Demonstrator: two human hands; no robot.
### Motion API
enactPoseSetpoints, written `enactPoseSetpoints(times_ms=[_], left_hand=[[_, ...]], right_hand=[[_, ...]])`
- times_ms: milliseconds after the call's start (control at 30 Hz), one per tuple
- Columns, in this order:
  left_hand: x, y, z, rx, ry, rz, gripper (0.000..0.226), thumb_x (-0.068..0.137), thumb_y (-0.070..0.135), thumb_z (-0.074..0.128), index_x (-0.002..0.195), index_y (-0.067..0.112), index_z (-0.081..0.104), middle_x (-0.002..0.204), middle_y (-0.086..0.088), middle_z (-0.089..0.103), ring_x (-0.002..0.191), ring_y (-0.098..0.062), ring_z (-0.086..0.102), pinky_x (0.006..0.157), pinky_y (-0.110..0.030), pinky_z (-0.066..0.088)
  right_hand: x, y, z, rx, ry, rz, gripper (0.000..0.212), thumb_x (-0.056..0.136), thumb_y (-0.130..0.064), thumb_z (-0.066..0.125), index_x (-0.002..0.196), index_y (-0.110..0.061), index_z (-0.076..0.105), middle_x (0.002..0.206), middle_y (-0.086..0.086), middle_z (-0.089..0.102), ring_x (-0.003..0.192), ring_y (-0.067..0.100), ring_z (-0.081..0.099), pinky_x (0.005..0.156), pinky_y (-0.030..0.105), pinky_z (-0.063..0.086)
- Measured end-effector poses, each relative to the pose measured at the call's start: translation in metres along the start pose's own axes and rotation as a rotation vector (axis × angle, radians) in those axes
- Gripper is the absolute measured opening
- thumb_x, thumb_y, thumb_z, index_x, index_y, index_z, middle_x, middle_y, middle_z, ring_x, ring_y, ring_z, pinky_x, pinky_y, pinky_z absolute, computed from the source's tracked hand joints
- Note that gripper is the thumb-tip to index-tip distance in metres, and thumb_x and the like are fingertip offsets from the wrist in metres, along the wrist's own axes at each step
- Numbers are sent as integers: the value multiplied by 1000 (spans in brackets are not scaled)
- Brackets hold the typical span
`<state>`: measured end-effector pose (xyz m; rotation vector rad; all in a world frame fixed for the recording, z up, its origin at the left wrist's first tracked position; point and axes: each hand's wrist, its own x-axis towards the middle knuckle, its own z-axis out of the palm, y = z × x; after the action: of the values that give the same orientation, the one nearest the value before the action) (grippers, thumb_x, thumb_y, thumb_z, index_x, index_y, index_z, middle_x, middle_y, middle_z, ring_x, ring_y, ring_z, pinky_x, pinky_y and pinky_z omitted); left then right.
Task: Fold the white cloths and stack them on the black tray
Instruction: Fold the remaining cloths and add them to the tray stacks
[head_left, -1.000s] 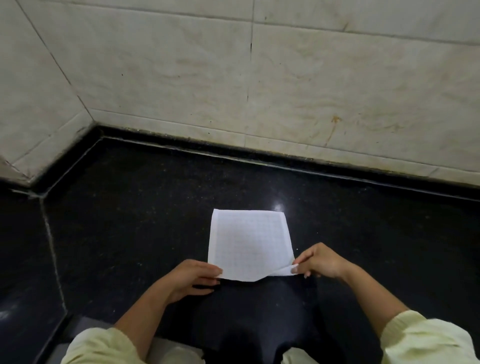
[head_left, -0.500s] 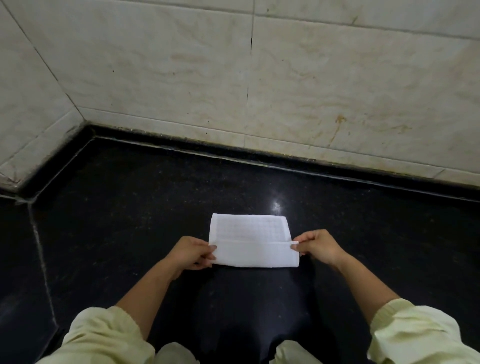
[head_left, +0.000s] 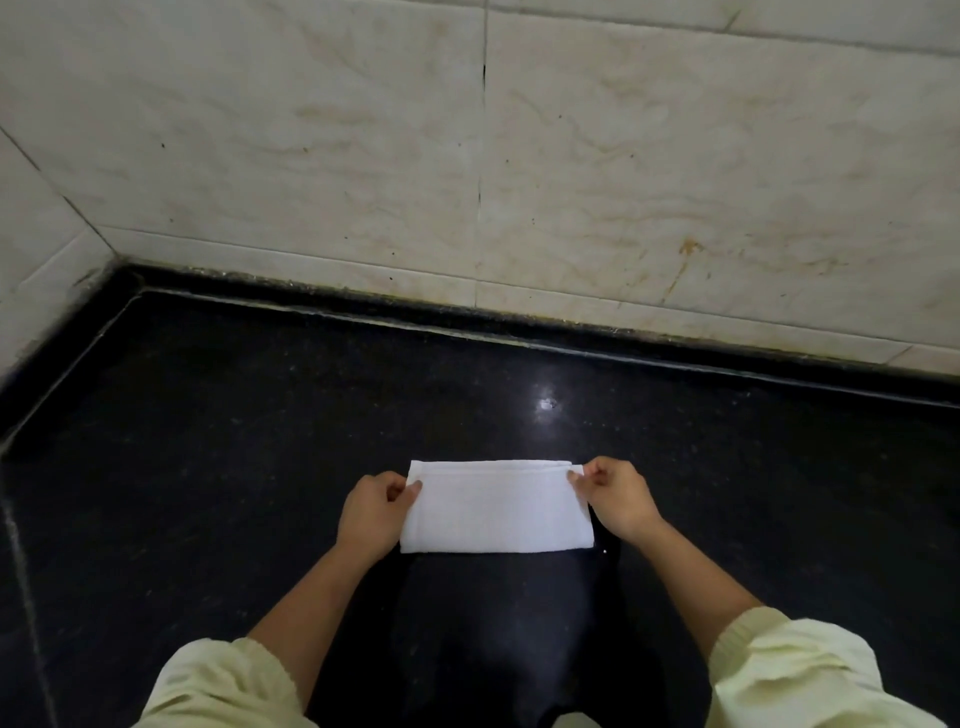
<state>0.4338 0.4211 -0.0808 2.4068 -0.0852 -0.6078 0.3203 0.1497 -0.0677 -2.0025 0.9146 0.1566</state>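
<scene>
A white cloth (head_left: 496, 512) lies folded in half as a wide rectangle on the black stone counter (head_left: 208, 467), just in front of me. My left hand (head_left: 375, 512) pinches the cloth's far left corner. My right hand (head_left: 615, 499) pinches its far right corner. The upper layer's edge lies almost flush with the far edge of the lower layer. No black tray is in view.
A pale tiled wall (head_left: 519, 182) rises behind the counter and turns a corner at the left. A seam in the stone (head_left: 26, 597) runs down the left side. My pale yellow sleeves (head_left: 795, 670) fill the bottom corners.
Both hands have carried the near edge of the cloth away from me and laid it onto the far edge, turning the square cloth into a half-height rectangle.
</scene>
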Motion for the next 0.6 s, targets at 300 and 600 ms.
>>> enactPoseSetpoints(times_ms=[300, 600], left_hand=[[16, 1, 3, 33, 1, -20, 26, 95, 40, 53, 92, 17, 65, 81, 2, 65, 74, -10, 60, 58, -23, 41], [19, 2, 8, 6, 74, -34, 28, 94, 44, 54, 93, 16, 59, 84, 1, 64, 75, -10, 60, 69, -29, 50]], right_hand=[[16, -3, 8, -111, 41, -17, 27, 93, -27, 61, 70, -15, 53, 60, -2, 53, 58, 11, 49, 53, 22, 39], [16, -1, 18, -211, 90, 2, 25, 96, -35, 56, 83, -13, 54, 70, -2, 56, 68, 16, 56, 60, 29, 43]])
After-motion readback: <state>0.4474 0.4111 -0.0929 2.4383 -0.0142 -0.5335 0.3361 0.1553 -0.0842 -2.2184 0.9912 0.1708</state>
